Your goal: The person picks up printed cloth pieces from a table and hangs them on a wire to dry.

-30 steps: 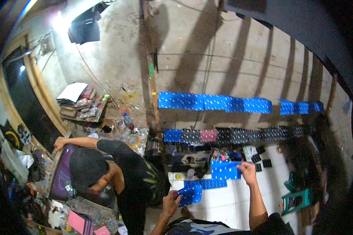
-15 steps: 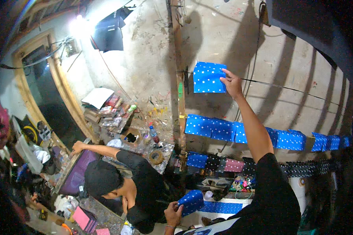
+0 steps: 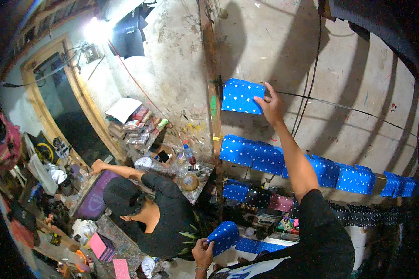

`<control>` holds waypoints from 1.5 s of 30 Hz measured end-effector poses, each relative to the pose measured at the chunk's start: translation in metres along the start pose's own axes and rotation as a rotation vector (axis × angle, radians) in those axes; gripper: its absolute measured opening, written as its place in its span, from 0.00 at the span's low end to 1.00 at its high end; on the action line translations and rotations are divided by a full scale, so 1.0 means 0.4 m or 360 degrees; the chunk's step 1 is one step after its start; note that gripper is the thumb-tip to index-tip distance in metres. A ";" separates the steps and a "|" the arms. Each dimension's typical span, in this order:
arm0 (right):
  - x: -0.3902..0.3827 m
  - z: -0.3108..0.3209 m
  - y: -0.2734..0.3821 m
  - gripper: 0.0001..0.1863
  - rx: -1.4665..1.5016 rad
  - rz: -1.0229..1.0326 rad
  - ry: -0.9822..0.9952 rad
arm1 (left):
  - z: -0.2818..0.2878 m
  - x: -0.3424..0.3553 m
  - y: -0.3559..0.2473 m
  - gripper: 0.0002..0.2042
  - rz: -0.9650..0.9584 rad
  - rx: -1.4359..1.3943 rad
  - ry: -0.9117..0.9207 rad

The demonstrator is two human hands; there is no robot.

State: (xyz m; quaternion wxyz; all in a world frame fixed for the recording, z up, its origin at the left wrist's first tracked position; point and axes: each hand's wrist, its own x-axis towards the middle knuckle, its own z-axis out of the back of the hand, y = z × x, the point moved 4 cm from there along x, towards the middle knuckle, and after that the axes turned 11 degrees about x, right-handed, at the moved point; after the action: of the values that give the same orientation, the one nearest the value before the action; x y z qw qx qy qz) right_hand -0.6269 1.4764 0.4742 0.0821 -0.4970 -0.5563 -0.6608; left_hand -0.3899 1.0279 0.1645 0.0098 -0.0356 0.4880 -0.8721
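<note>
My right hand [image 3: 269, 106] is raised to a dark cord on the wall. Its thumb and fingers pinch the right edge of a blue sheet with white stars [image 3: 242, 98], whose top edge shows a fold at the cord. Low in front of me, my left hand [image 3: 203, 254] is closed on the edge of a second blue starred sheet [image 3: 223, 236], which curls over. Whether each is cloth or paper I cannot tell. Just below the raised sheet, a row of like blue sheets [image 3: 270, 157] hangs on another line, partly behind my right forearm.
At left a co-worker in a black cap [image 3: 121, 197] leans over a cluttered bench with a purple panel [image 3: 95, 197]. Black dotted pieces [image 3: 368, 211] hang on a lower line. A wooden post [image 3: 213, 116] stands at the lines' left end. A tape roll [image 3: 189, 182] lies on a table.
My right hand has shifted slightly left and down with the upper sheet, whose top now shows a clearer fold. My left hand keeps its sheet. The whole view has tilted a little.
</note>
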 end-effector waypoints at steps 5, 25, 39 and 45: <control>-0.311 0.045 0.037 0.24 -0.0201 -0.0150 -0.0074 | 0.042 0.024 -0.086 0.11 -0.0112 -0.0046 0.0010; -0.823 0.088 0.100 0.21 0.0777 -0.1582 0.0773 | -0.029 0.163 -0.308 0.10 -0.0496 -0.0108 0.0318; -0.859 0.126 0.078 0.13 0.0228 -0.1462 0.0692 | -0.073 0.175 -0.298 0.10 -0.0566 -0.0229 0.0309; -0.827 0.138 0.104 0.06 0.0071 -0.1250 0.0643 | -0.080 0.197 -0.282 0.04 -0.0309 -0.0367 0.0562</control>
State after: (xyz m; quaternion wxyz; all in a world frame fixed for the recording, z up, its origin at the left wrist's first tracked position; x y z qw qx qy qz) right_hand -0.4052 1.3592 0.2478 -0.0574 -0.1068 -0.6899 -0.7137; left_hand -0.4689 1.1099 0.2481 -0.1640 0.0698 0.5728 -0.8001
